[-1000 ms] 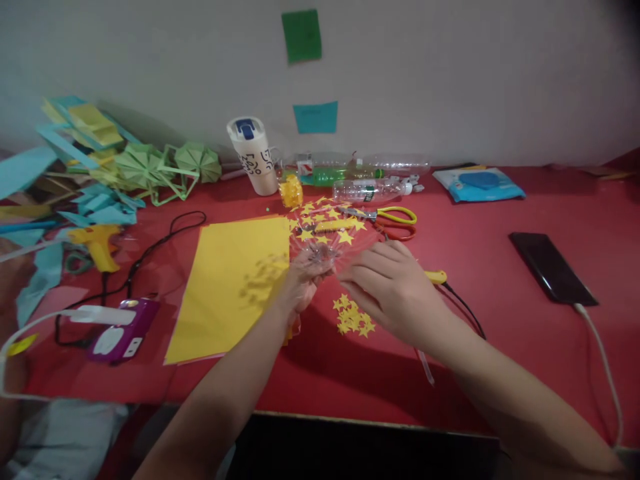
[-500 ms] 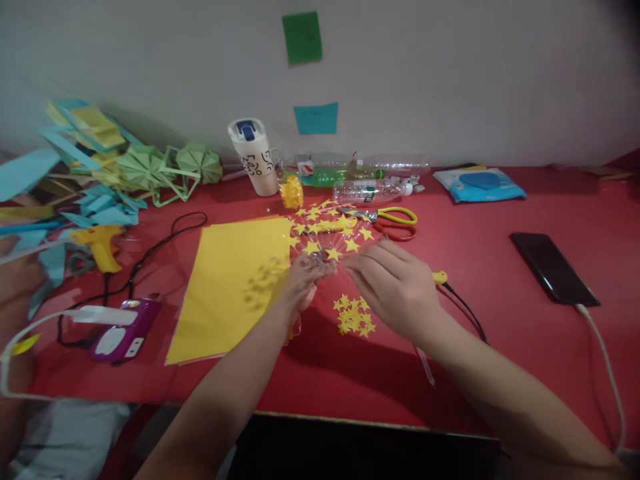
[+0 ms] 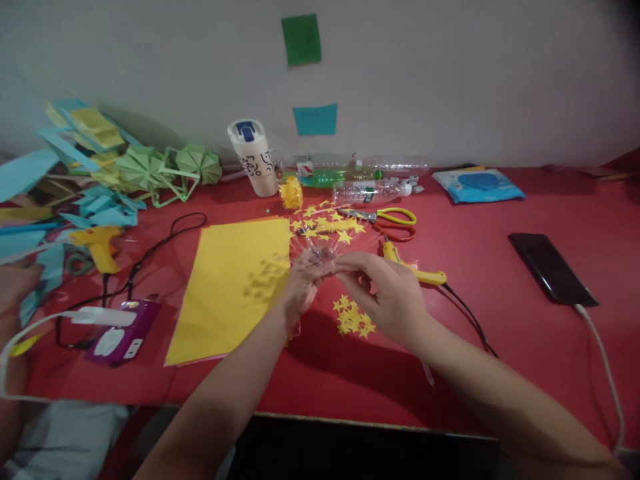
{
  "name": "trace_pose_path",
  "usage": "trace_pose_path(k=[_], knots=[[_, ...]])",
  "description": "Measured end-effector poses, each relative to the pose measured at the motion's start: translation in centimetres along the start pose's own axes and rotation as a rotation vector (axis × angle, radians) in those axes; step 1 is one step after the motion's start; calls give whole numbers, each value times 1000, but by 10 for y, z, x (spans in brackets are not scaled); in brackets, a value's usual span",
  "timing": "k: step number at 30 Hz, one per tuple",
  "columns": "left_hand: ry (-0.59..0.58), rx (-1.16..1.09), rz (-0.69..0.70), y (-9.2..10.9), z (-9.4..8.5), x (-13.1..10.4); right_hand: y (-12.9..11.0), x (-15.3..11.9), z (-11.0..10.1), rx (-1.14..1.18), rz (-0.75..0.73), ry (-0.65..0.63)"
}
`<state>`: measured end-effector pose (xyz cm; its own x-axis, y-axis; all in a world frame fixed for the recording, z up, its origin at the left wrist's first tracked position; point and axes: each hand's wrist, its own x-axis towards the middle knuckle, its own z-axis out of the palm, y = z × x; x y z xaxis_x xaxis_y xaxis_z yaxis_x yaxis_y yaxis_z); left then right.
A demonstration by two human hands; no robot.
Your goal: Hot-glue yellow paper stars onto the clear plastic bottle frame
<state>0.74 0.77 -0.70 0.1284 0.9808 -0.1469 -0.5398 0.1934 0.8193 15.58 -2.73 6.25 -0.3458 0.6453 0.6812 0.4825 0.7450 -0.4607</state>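
Note:
My left hand (image 3: 304, 279) is closed around the base of a clear plastic piece (image 3: 323, 252), whose thin strips fan out away from me with yellow paper stars (image 3: 345, 236) on them. Beside it, my right hand (image 3: 387, 283) has its fingers pinched together against the near right side of the plastic; what lies between the fingertips is hidden. A small pile of loose yellow stars (image 3: 354, 317) lies on the red table just below the right hand. Right behind that hand rests a yellow glue gun (image 3: 427, 275).
Yellow paper sheets (image 3: 230, 287) lie at left. Behind are red-and-yellow-handled pliers (image 3: 397, 217), plastic bottles (image 3: 367, 191) and a white tumbler (image 3: 255, 160). Wipes (image 3: 479, 185) and a phone (image 3: 553, 267) lie right. Another person's hand (image 3: 17, 287) is at far left, near a second glue gun (image 3: 103, 248).
My right hand has moved slightly left, against the plastic piece. The starred strips have tilted, so the stars appear flatter and closer together. The glue gun behind my right hand shows more.

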Motion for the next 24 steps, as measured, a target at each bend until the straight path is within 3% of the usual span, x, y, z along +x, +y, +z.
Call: trace_pose_path(k=[11,24], knots=[[1,27,-10,1,-1,2,3,-2,1,-75,-17,47],[-14,35,-8,1,0,1,2,-2,0,-123,-69,-29]])
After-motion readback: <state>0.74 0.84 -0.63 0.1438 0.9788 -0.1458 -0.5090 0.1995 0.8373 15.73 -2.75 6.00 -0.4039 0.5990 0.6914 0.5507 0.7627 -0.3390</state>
